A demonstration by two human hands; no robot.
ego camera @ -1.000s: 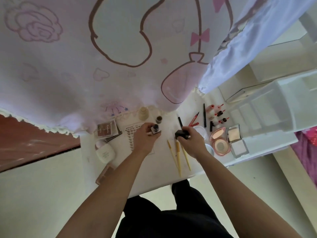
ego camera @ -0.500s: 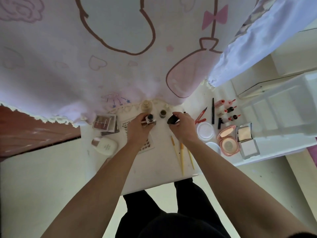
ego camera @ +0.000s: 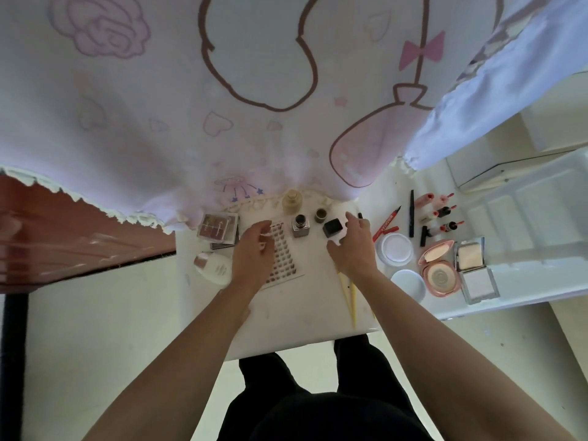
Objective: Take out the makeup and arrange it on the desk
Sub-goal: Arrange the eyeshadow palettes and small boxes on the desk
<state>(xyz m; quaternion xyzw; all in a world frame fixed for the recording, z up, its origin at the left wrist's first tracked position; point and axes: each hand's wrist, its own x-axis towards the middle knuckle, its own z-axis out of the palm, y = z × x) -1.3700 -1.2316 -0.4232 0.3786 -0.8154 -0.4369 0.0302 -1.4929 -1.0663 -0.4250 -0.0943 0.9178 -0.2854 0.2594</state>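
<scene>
1. Head view, looking down: the white desk (ego camera: 286, 326) carries the makeup. A black cube-shaped jar (ego camera: 332, 227) stands upright in the back row, at about 10 o'clock from the right hand (ego camera: 351, 249) and just beside its fingertips.

2. Right hand: fingers spread and loosely open, holding nothing; whether a fingertip touches the jar cannot be told. Left hand (ego camera: 254, 254): fingers half-curled over the swatch card (ego camera: 281, 259), apparently empty.

3. Square glass bottle (ego camera: 300, 226) stands upright between the hands, at 1 o'clock from the left hand and 10 o'clock from the right. The left hand appears slightly nearer to it. Being upright, it shows no long axis on the desk plane.

4. Behind it: a pale foundation bottle (ego camera: 292, 202) at 12 o'clock and a small brown-capped pot (ego camera: 320, 215) at 1 o'clock.

5. Yellow-handled brushes (ego camera: 350, 297) lie under the right wrist, long axes running roughly 12 to 6 o'clock.

6. Judgement: any next pick in the central row favours the hand on that side; the jar belongs to the right.

7. Writing: the red liner pen (ego camera: 386, 226), at 3 o'clock from the right hand, bears white capitals too small to read surely. The eyeshadow palette (ego camera: 218, 230) at 9 o'clock from the left hand carries script lettering, illegible. Print on the white tube (ego camera: 214, 268) is unreadable.
</scene>
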